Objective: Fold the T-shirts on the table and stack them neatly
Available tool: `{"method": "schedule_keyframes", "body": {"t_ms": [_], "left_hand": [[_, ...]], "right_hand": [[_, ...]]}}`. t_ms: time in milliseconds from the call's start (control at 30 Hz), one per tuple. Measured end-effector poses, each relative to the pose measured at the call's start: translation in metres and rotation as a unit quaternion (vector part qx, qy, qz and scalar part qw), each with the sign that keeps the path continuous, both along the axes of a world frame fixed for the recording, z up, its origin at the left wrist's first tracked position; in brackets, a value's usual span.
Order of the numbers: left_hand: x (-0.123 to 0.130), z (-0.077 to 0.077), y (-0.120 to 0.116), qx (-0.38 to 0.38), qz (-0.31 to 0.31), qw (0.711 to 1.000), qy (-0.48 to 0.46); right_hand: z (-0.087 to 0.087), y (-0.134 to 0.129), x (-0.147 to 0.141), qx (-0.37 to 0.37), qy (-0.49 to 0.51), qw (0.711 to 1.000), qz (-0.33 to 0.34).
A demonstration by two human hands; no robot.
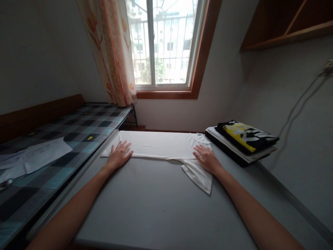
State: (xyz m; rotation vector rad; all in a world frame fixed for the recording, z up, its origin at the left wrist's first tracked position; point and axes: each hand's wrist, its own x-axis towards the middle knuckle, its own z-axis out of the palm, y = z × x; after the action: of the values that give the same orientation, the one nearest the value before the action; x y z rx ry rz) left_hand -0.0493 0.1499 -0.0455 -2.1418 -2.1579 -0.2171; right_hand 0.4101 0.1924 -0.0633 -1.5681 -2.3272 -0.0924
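A white T-shirt lies folded lengthwise along the far edge of the grey table. Its hem end is at the left and its collar at the right, while one sleeve sticks out toward me. My left hand rests flat on the hem end, fingers spread. On the collar end, just above the loose sleeve, my right hand lies flat with its fingers stretched out. Neither hand grips the cloth.
A stack of folded clothes sits at the table's right, a black, yellow and white piece on top. Left of the table is a bed with a checked mattress, with papers on it. Beyond are a curtain and a window.
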Motion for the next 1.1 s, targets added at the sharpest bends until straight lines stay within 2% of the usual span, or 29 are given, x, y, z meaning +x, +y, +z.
{"method": "schedule_keyframes", "body": {"t_ms": [133,333,467,567,667,767,900,1000,1100], "left_hand": [[0.002,-0.003,0.002,-0.043,0.014,0.999,-0.024],[-0.003,-0.004,0.003,-0.093,0.036,0.995,-0.022],[-0.007,0.000,0.003,-0.122,0.029,0.992,-0.022],[-0.011,0.002,0.002,-0.146,0.026,0.989,-0.025],[-0.013,0.002,0.001,-0.155,0.033,0.987,-0.030],[-0.011,0.000,0.001,-0.116,0.030,0.992,-0.030],[-0.004,-0.002,0.002,-0.043,0.003,0.999,-0.016],[-0.002,-0.003,0.004,-0.015,-0.012,1.000,-0.019],[-0.004,-0.005,0.004,0.015,-0.031,0.999,-0.033]], "right_hand": [[-0.002,0.003,0.001,0.030,0.027,0.999,-0.006],[-0.003,-0.001,-0.005,-0.051,-0.073,0.995,-0.031],[0.000,-0.005,-0.008,-0.068,-0.105,0.992,-0.035],[-0.003,-0.010,-0.006,-0.060,-0.096,0.993,-0.026],[-0.004,-0.014,-0.003,-0.032,-0.040,0.999,-0.015],[0.005,-0.020,-0.002,0.013,0.077,0.997,0.028],[0.030,-0.034,-0.015,-0.001,0.204,0.966,0.157],[0.041,-0.048,-0.030,-0.031,0.182,0.960,0.210],[0.042,-0.058,-0.041,-0.060,0.120,0.967,0.216]]}}
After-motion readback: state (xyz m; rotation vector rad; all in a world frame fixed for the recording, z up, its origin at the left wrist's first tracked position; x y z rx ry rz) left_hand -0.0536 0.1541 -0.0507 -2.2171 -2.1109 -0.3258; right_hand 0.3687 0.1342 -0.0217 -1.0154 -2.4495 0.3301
